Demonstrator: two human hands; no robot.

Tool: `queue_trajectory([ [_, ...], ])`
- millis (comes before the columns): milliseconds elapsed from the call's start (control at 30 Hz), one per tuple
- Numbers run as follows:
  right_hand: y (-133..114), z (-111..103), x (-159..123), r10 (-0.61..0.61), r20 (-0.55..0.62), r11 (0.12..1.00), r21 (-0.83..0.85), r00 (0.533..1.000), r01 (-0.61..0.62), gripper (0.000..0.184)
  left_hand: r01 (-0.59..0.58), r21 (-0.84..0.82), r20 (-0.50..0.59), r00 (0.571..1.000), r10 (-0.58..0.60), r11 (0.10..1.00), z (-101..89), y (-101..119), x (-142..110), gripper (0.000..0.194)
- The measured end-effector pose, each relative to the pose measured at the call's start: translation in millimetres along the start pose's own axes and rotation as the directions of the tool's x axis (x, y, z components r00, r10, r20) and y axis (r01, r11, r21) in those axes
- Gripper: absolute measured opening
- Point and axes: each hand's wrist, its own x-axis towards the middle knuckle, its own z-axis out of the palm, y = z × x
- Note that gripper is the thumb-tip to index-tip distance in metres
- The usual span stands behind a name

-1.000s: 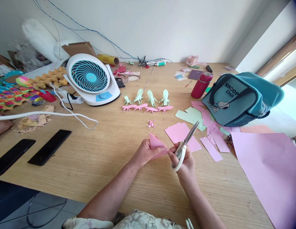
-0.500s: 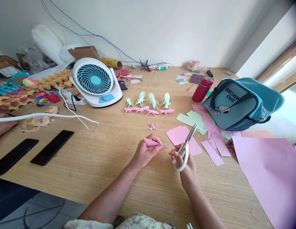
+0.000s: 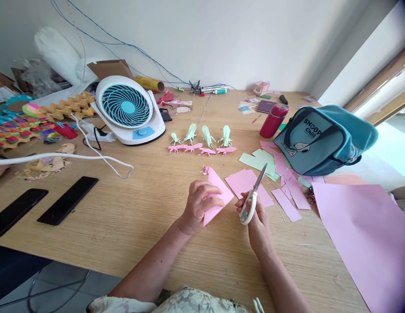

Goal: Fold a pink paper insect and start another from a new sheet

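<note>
Above the wooden table, my left hand (image 3: 202, 203) is closed on a folded pink sheet of paper (image 3: 222, 191) shaped like a triangle, its point toward the right. My right hand (image 3: 256, 221) grips white-handled scissors (image 3: 249, 208), the blades pointing up and away. Both blades lie close together. Just beyond my left hand sits a small pink paper figure (image 3: 207, 169), partly covered by the paper. Farther back stand a row of pink folded insects (image 3: 207, 151) and a row of pale green ones (image 3: 207, 137). Square pink sheets (image 3: 244, 180) lie behind the scissors.
Pink and green scraps (image 3: 287, 208) spread to the right, by a teal bag (image 3: 316, 141) and a red flask (image 3: 274, 121). A large pink sheet (image 3: 362, 234) covers the right edge. On the left are two phones (image 3: 68, 200), a white cable (image 3: 58, 155) and a fan (image 3: 127, 108).
My left hand has turned the pink paper, so its broad triangular face now shows instead of a narrow edge. The scissors have shifted slightly. The whole view has moved a little.
</note>
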Motion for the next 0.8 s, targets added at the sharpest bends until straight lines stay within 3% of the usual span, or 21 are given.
queue_trajectory([
  [300, 2.4, 0.4, -1.4, 0.014, 0.011, 1.0, -0.007, 1.0, -0.014, 0.036, -0.02, -0.04, 0.035, 0.999, 0.021, 0.999, -1.1, -0.2, 2.8, 0.013],
  [400, 0.5, 1.2, -2.5, 0.023, 0.02, 0.999, -0.026, 1.0, -0.023, 0.035, 0.037, -0.097, 0.052, 0.998, -0.032, 0.995, 1.1, -1.7, 4.0, 0.005],
  [500, -2.3, 2.5, -2.7, 0.018, 0.036, 1.0, -0.023, 0.999, -0.017, 0.034, 0.175, -0.15, 0.061, 0.984, -0.168, 0.973, 3.9, -2.0, 6.3, 0.004],
  [567, -3.6, 3.3, -2.5, 0.016, 0.042, 1.0, -0.025, 0.999, -0.015, 0.035, 0.312, -0.22, 0.083, 0.95, -0.301, 0.924, 4.7, -1.1, 8.1, 0.006],
  [667, -4.7, 4.1, -2.5, 0.016, 0.042, 0.999, -0.034, 0.999, -0.015, 0.035, 0.506, -0.343, 0.155, 0.861, -0.484, 0.791, 3.9, 0.3, 10.4, 0.008],
  [800, -6.1, 4.9, -3.6, 0.017, 0.056, 0.999, -0.036, 0.998, -0.015, 0.035, 0.619, -0.461, 0.233, 0.776, -0.586, 0.636, 2.6, -1.1, 10.8, 0.009],
])
